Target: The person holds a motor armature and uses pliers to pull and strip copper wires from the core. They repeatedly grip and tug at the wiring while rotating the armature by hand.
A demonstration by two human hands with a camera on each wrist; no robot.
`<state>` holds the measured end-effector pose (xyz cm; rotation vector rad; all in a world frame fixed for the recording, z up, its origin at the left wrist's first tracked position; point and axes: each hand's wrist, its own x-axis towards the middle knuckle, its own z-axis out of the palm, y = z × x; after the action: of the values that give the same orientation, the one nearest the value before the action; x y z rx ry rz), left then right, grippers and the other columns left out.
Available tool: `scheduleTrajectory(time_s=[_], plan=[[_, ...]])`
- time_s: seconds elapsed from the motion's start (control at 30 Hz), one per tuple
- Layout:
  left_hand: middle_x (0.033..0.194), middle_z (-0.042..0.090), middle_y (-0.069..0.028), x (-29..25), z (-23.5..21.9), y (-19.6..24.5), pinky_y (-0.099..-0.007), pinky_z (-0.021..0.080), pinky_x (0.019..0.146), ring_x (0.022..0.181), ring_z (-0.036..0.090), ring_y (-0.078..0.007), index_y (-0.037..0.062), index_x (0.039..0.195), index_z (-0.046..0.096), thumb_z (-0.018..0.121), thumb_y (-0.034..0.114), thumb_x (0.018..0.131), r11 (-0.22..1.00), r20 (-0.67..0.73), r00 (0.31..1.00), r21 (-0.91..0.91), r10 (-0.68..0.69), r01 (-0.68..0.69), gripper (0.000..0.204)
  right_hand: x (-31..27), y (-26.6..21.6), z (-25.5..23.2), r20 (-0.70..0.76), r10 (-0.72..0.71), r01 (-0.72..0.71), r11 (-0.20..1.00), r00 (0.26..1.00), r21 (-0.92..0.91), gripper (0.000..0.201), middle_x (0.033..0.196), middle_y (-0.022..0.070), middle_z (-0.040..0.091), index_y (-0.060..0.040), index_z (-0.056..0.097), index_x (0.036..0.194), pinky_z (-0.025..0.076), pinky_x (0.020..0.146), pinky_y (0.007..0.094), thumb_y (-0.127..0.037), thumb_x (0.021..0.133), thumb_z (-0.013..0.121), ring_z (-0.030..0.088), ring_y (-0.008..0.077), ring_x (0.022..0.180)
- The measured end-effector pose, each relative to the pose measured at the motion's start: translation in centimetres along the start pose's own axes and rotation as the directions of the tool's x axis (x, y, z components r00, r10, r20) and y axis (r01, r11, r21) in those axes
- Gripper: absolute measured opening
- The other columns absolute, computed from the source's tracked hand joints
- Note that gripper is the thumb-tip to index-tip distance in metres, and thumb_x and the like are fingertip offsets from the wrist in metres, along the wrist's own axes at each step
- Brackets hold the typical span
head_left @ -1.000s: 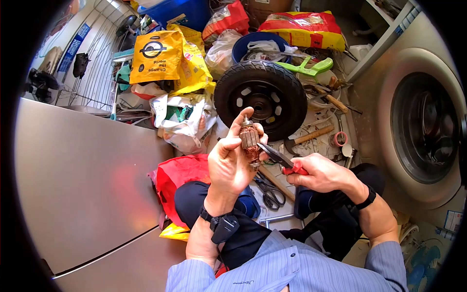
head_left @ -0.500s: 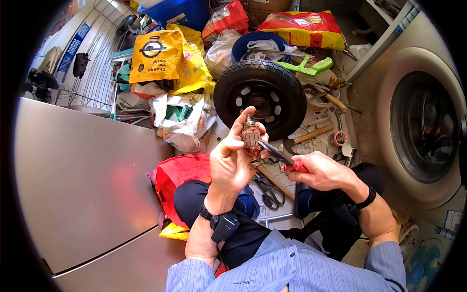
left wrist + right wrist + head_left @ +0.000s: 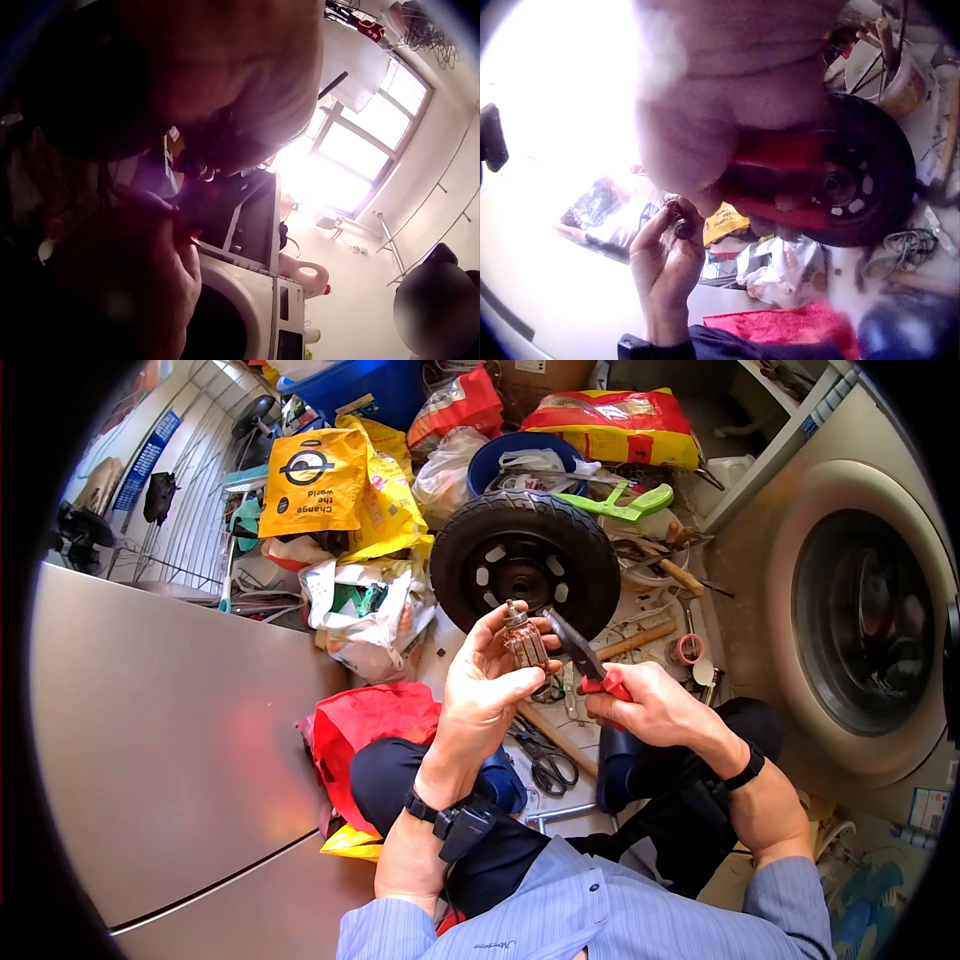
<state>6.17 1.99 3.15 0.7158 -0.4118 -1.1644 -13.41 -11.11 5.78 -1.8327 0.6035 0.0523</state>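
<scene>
A copper-wound motor armature point(image 3: 526, 644) is gripped between the thumb and fingers of the left hand point(image 3: 482, 690), its shaft end tilted up. The right hand point(image 3: 650, 705) holds pliers with red handles point(image 3: 606, 684) and dark jaws, which stand just right of the armature with a small gap. In the right wrist view the red handles point(image 3: 780, 161) lie in the right hand point(image 3: 735, 97), and the left hand point(image 3: 667, 262) pinches the armature point(image 3: 682, 227) below. The left wrist view is dark, and the armature cannot be made out there.
A black wheel point(image 3: 525, 565) lies beyond the hands. Scissors point(image 3: 550, 765), a hammer handle point(image 3: 640, 640) and pink tape point(image 3: 690, 649) are on the floor. Bags stand at the back left, a washing machine point(image 3: 800, 690) at the right, and a grey panel point(image 3: 180, 730) at the left.
The pliers have come away from the armature's lower part and now point more upward. The left thumb has moved across the armature, which has turned and tilted. The head view has shifted slightly.
</scene>
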Motion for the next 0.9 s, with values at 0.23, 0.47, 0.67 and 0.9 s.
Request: scheduleTrajectory(time_s=[0.23, 0.47, 0.67, 0.9], plan=[[0.127, 0.065, -0.0117, -0.6, 0.9, -0.7, -0.0362, 0.057, 0.100, 0.114, 0.068, -0.0225, 0.0040, 0.147, 0.049, 0.077, -0.009, 0.081, 0.967, -0.056, 0.994, 0.232, -0.097, 0.107, 0.073, 0.5, 0.2, 0.0, -0.212, 0.041, 0.057, 0.897, 0.976, 0.438, 0.023, 0.080, 0.0033, 0.068, 0.0012, 0.070, 0.113, 0.049, 0.059, 0.0258, -0.014, 0.095, 0.071, 0.060, 0.0082, 0.064], [0.116, 0.073, -0.0133, -1.4, 3.0, -2.1, -0.0340, 0.057, 0.094, 0.110, 0.072, -0.0207, 0.0006, 0.131, 0.056, 0.069, -0.005, 0.083, 0.683, 0.031, 0.999, 0.731, -0.029, -0.003, 0.050, 0.4, -0.2, -0.7, -0.331, 0.031, 0.135, 0.874, 0.943, 0.466, 0.027, 0.084, 0.0030, 0.070, -0.0005, 0.071, 0.113, 0.051, 0.061, 0.0259, -0.017, 0.092, 0.077, 0.062, 0.0079, 0.068], [0.121, 0.069, -0.0100, -1.7, 3.2, -2.8, -0.0308, 0.052, 0.101, 0.116, 0.067, -0.0181, 0.0012, 0.135, 0.056, 0.071, -0.007, 0.083, 0.659, 0.055, 0.998, 0.752, -0.019, -0.029, 0.055, 0.4, 0.7, -0.9, -0.308, 0.042, 0.126, 0.854, 0.950, 0.504, 0.015, 0.082, 0.0007, 0.067, -0.0020, 0.069, 0.100, 0.051, 0.061, 0.0249, -0.015, 0.095, 0.074, 0.060, 0.0068, 0.068], [0.107, 0.072, -0.0101, -1.4, 2.9, -2.3, -0.0279, 0.056, 0.081, 0.094, 0.070, -0.0140, 0.0001, 0.127, 0.063, 0.080, 0.005, 0.084, 0.650, -0.012, 1.000, 0.760, -0.005, 0.012, 0.047, 0.3, 0.6, -1.4, -0.392, 0.005, 0.221, 0.819, 0.920, 0.529, 0.014, 0.083, 0.0023, 0.066, -0.0006, 0.068, 0.101, 0.051, 0.061, 0.0251, -0.013, 0.097, 0.071, 0.061, 0.0077, 0.068]])
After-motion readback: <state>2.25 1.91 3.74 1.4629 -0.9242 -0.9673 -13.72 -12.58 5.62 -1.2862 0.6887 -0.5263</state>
